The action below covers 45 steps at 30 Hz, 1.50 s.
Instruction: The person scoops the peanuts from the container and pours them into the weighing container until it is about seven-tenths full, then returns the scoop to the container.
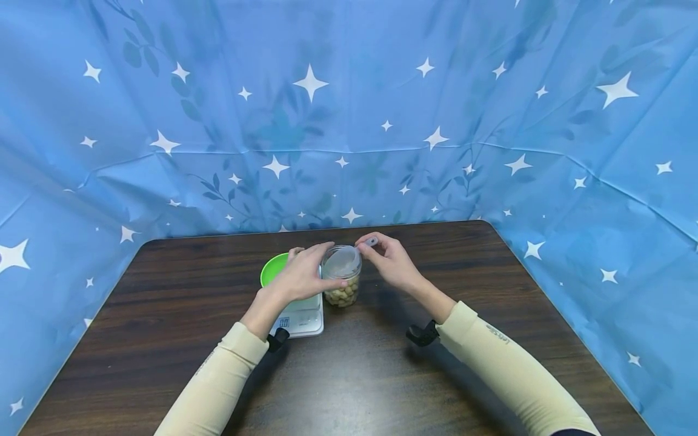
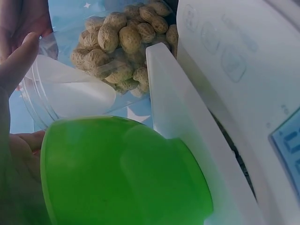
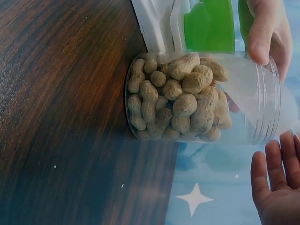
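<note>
A clear jar (image 3: 241, 129) partly filled with unshelled peanuts (image 3: 185, 105) stands upright on the table. My left hand (image 1: 302, 274) holds it near the rim, thumb on the near side and fingers around the far side. A whitish translucent scoop (image 1: 342, 264) dips into the jar's mouth, above or against the peanuts. My right hand (image 1: 395, 264) pinches the scoop's handle at the right of the rim. Close by on the left, a green bowl (image 2: 108, 168) sits on a white kitchen scale (image 1: 305, 322), partly hidden by my left hand and forearm.
The dark wood table (image 1: 436, 387) reaches back to a blue star-patterned curtain (image 1: 349, 121). The scale stands right beside the jar, its display (image 1: 284, 323) facing me. Black straps with cameras (image 1: 422, 334) sit at my wrists.
</note>
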Each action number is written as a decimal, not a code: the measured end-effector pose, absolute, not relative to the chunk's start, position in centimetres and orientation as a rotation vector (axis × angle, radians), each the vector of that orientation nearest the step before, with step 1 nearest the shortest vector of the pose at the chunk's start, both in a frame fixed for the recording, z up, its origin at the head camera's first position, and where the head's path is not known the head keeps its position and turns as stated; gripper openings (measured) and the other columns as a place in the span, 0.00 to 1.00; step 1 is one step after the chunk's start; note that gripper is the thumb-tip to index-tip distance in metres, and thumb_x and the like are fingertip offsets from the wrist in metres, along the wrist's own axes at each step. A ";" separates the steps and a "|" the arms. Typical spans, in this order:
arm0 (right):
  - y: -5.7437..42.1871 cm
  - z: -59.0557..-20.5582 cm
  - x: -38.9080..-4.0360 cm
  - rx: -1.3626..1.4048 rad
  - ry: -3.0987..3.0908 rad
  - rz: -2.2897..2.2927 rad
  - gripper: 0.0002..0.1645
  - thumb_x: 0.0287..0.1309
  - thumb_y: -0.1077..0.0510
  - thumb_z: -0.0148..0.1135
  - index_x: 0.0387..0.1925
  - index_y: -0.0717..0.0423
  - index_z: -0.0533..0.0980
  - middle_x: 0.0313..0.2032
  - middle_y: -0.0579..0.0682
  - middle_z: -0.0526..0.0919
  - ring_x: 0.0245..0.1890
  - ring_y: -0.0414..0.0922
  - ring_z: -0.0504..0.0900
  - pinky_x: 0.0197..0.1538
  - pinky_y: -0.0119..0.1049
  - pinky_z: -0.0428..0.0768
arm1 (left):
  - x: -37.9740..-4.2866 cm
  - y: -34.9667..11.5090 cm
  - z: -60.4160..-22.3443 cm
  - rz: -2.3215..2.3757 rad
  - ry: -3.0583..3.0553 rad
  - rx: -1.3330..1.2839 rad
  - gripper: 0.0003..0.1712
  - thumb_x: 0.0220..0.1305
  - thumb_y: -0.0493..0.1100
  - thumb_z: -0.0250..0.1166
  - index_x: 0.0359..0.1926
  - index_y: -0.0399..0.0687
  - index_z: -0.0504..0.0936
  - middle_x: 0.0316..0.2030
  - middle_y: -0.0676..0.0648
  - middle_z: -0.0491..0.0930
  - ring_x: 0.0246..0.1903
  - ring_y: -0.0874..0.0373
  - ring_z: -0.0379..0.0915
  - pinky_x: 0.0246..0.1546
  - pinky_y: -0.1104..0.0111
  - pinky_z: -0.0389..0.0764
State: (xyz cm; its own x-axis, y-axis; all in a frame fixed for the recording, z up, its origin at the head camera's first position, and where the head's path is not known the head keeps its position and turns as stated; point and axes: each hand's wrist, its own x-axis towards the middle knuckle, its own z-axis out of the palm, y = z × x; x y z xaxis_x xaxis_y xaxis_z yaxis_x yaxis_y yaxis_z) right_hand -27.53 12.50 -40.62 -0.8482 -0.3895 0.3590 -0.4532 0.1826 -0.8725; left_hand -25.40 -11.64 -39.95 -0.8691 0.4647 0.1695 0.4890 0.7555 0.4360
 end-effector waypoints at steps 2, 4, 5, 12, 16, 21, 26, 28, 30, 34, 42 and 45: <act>12.3 -40.5 -27.6 0.842 -2.368 1.783 0.14 0.78 0.59 0.55 0.51 0.67 0.79 0.48 0.60 0.83 0.47 0.56 0.83 0.53 0.52 0.81 | -25.5 -11.6 -39.9 -0.751 -2.895 -0.787 0.54 0.58 0.67 0.73 0.75 0.40 0.66 0.66 0.42 0.75 0.61 0.49 0.73 0.65 0.39 0.58; 12.3 -40.3 -27.6 0.833 -2.374 1.759 0.13 0.78 0.58 0.53 0.50 0.65 0.78 0.48 0.58 0.83 0.47 0.52 0.84 0.53 0.46 0.82 | -25.5 -11.7 -39.9 -0.762 -2.892 -0.788 0.54 0.58 0.66 0.73 0.75 0.40 0.66 0.65 0.42 0.76 0.60 0.49 0.74 0.65 0.39 0.58; 12.2 -40.3 -27.7 0.834 -2.378 1.739 0.13 0.79 0.58 0.53 0.50 0.64 0.78 0.48 0.57 0.83 0.46 0.50 0.84 0.52 0.44 0.82 | -25.5 -11.7 -39.8 -0.767 -2.891 -0.791 0.54 0.58 0.66 0.74 0.75 0.40 0.66 0.64 0.43 0.76 0.60 0.49 0.74 0.65 0.40 0.58; 12.4 -39.0 -28.0 0.870 -2.408 1.610 0.13 0.79 0.57 0.52 0.49 0.62 0.77 0.49 0.55 0.83 0.45 0.49 0.85 0.50 0.43 0.83 | -25.8 -11.6 -39.7 -0.798 -2.899 -0.796 0.53 0.58 0.64 0.75 0.74 0.40 0.66 0.60 0.44 0.79 0.56 0.49 0.76 0.65 0.40 0.59; 12.6 -38.1 -28.0 0.884 -2.451 1.521 0.12 0.79 0.56 0.52 0.48 0.60 0.76 0.49 0.54 0.83 0.45 0.49 0.85 0.49 0.48 0.83 | -26.0 -11.6 -39.8 -0.819 -2.902 -0.796 0.53 0.56 0.62 0.77 0.74 0.40 0.67 0.59 0.44 0.79 0.56 0.48 0.77 0.64 0.41 0.61; 12.6 -36.8 -28.0 0.928 -2.482 1.383 0.11 0.79 0.55 0.52 0.50 0.58 0.76 0.45 0.52 0.84 0.42 0.46 0.85 0.45 0.47 0.83 | -26.2 -11.7 -40.0 -0.828 -2.902 -0.798 0.53 0.56 0.62 0.77 0.74 0.40 0.67 0.59 0.44 0.79 0.57 0.48 0.77 0.63 0.41 0.62; 12.7 -35.8 -27.9 0.968 -2.486 1.204 0.11 0.79 0.55 0.53 0.50 0.57 0.76 0.34 0.49 0.80 0.24 0.44 0.72 0.32 0.41 0.73 | -26.3 -11.7 -39.9 -0.847 -2.896 -0.808 0.52 0.56 0.60 0.78 0.73 0.39 0.68 0.60 0.43 0.79 0.58 0.48 0.76 0.63 0.42 0.63; 12.7 -35.5 -27.9 0.992 -2.483 1.156 0.10 0.79 0.55 0.53 0.50 0.57 0.76 0.31 0.50 0.78 0.21 0.45 0.67 0.29 0.41 0.71 | -26.3 -11.8 -39.9 -0.857 -2.896 -0.812 0.52 0.56 0.60 0.78 0.73 0.39 0.68 0.60 0.42 0.80 0.58 0.48 0.76 0.63 0.42 0.63; 12.7 -35.2 -27.9 1.020 -2.479 1.119 0.09 0.79 0.57 0.53 0.49 0.57 0.76 0.30 0.51 0.77 0.21 0.43 0.67 0.29 0.40 0.71 | -26.4 -11.8 -39.9 -0.862 -2.898 -0.814 0.52 0.56 0.60 0.78 0.73 0.39 0.68 0.60 0.42 0.80 0.59 0.48 0.76 0.63 0.43 0.63; 12.4 -34.5 -27.9 1.067 -2.471 1.064 0.08 0.78 0.59 0.54 0.48 0.59 0.75 0.29 0.50 0.76 0.21 0.42 0.68 0.30 0.40 0.71 | -26.5 -11.9 -39.8 -0.874 -2.897 -0.819 0.52 0.57 0.60 0.78 0.73 0.38 0.67 0.60 0.41 0.79 0.60 0.48 0.75 0.63 0.43 0.62; 11.0 -32.9 -27.8 1.113 -2.540 0.897 0.09 0.79 0.57 0.53 0.47 0.58 0.74 0.33 0.48 0.75 0.25 0.43 0.69 0.31 0.40 0.72 | -26.9 -12.0 -39.9 -0.892 -2.892 -0.828 0.53 0.57 0.60 0.78 0.73 0.37 0.67 0.61 0.40 0.79 0.60 0.48 0.75 0.63 0.43 0.63; 10.6 -32.8 -27.9 1.127 -2.585 0.824 0.08 0.79 0.56 0.53 0.46 0.57 0.74 0.36 0.48 0.76 0.27 0.43 0.70 0.33 0.40 0.73 | -27.0 -12.1 -39.9 -0.886 -2.897 -0.825 0.52 0.57 0.60 0.78 0.73 0.38 0.67 0.60 0.41 0.80 0.60 0.48 0.75 0.63 0.43 0.62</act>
